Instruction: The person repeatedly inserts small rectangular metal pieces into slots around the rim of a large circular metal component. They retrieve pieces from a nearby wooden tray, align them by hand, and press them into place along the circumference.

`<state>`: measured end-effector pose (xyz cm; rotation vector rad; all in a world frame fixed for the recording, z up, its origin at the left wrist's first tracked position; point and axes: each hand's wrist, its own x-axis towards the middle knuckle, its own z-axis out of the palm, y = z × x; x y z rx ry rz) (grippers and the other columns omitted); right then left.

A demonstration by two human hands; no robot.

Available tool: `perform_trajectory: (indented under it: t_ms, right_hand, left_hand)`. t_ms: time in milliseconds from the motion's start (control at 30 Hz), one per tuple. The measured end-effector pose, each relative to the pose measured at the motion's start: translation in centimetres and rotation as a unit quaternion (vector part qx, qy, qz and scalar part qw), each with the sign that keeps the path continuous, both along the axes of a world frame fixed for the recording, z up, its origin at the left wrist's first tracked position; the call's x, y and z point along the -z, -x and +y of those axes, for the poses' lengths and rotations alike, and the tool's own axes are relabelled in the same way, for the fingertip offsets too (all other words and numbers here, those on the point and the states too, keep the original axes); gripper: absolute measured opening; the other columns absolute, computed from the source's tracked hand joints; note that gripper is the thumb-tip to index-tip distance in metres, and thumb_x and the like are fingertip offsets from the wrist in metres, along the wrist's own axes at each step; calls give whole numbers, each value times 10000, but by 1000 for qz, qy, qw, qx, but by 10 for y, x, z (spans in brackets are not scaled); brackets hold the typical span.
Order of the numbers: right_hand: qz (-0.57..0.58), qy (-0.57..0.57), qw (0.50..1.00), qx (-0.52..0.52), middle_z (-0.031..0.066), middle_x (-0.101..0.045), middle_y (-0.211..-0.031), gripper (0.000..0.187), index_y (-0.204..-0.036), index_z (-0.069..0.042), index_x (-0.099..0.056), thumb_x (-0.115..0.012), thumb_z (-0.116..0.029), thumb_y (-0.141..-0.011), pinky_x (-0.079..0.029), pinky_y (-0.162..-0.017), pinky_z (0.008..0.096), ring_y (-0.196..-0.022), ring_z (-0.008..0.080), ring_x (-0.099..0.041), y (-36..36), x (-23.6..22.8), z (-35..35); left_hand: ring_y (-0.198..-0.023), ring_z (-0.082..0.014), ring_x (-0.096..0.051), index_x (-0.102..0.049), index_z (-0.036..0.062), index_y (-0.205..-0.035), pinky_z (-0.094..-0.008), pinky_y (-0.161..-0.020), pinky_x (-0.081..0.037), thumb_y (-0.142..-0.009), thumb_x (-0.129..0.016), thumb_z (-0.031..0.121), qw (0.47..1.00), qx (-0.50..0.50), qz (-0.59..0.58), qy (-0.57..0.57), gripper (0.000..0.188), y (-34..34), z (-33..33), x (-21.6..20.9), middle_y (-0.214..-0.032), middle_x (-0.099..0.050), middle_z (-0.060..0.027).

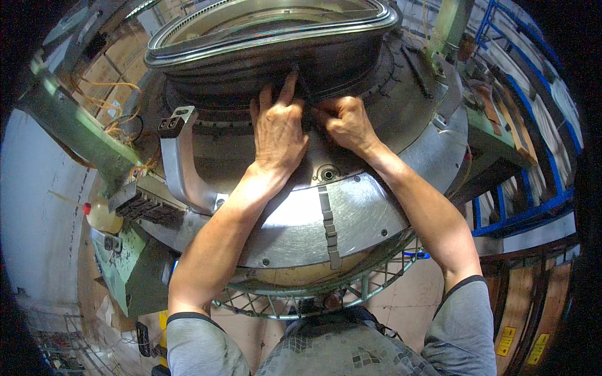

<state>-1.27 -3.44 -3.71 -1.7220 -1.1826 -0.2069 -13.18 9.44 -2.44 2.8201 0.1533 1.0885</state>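
Head view: a round metal machine (407,160) fills the middle. On its top stands a dark collar (226,88), just ahead of both hands. A curved handle (179,160) rises at left. The left hand (278,128) is partly open, fingers stretched against the collar. The right hand (347,124) is curled beside it; I cannot tell whether it grips anything. Below lie a segmented strip (327,225) and a small round fitting (328,174).
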Motion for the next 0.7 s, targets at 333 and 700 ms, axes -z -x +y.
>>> perform_trajectory:
  t_ms: [333,700]
  right_hand:
    - [14,12,1000,10,276,-651,-774,172,-793,18,-690,-568,-76,-718,-531,-611,434,-660,375,-701,-2,2,1]
    - [-2,21,999,24,276,-652,-759,149,-786,21,-700,-592,-72,-741,-528,-609,429,-634,350,-691,-2,3,2]
  left_hand:
    - [-1296,-440,-449,-719,36,-1028,-666,-1070,-380,-570,-828,55,1000,1,-9,-17,472,-2,0,1,-1585,-393,-56]
    - [-1329,-450,-419,-724,36,-996,-688,-1073,-382,-566,-832,51,999,-13,48,-1,444,0,-1,-4,-1594,-379,-37]
